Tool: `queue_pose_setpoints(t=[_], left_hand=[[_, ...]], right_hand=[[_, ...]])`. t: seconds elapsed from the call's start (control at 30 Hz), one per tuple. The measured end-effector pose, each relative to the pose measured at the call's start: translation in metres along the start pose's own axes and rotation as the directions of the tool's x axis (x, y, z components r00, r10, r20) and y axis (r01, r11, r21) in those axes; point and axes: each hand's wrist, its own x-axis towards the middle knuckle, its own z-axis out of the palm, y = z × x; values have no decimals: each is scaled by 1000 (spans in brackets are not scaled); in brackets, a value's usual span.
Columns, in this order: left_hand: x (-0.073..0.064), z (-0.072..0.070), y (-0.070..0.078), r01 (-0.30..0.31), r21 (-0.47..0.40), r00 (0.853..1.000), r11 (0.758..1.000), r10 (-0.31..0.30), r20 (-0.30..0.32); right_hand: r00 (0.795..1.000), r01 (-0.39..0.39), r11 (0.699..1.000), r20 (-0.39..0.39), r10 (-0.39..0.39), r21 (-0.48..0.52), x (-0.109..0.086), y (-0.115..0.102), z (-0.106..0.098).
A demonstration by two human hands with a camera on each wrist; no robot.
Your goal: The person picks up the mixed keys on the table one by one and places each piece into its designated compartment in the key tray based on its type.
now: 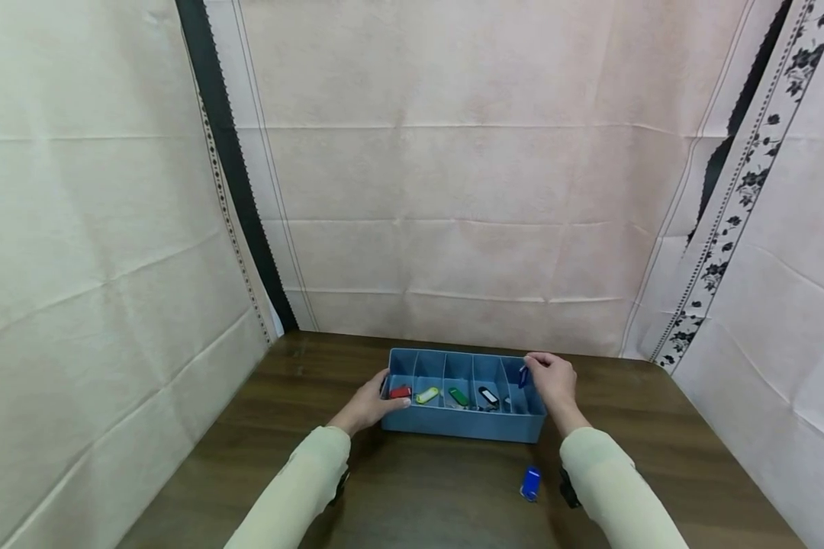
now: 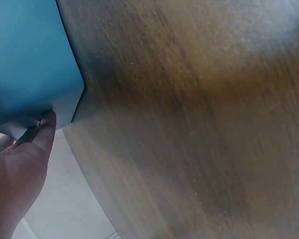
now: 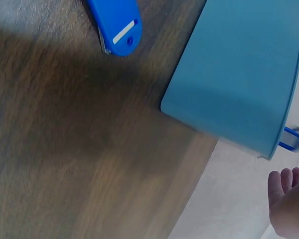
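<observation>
A blue divided box (image 1: 453, 427) sits on the table with a row of compartments. At its left end my left hand (image 1: 369, 402) grips the wall, thumb over the front corner; in the left wrist view, fingers (image 2: 46, 132) lie against the box end. My right hand (image 1: 552, 379) pinches a dark blue key tag (image 1: 523, 376) over the rightmost compartment. In the right wrist view this blue-edged tag (image 3: 290, 139) shows blurred beyond the rim. From left to right, the other compartments hold a red tag (image 1: 400, 392), a yellow-green tag (image 1: 427, 395), a green tag (image 1: 458, 396) and a black tag (image 1: 488, 396).
On the brown wooden table (image 1: 439, 488), in front of the box's right end, lies a bright blue plastic piece (image 1: 531, 483) with a rounded, holed end. Pale cloth (image 1: 453, 168) hangs behind the table and along both sides.
</observation>
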Motion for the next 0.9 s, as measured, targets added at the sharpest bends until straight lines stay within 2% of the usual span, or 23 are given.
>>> queue_pose_setpoints(t=[0.4,0.9], left_hand=[[2,2,3,12,-1,1000,1000,-12,-1],[4,2,1,10,8,1000,1000,-10,-7]], right_hand=[[1000,14,1000,-23,-15,-24,0,11,-15],[998,36,998,61,-32,-61,-11,20,-35]])
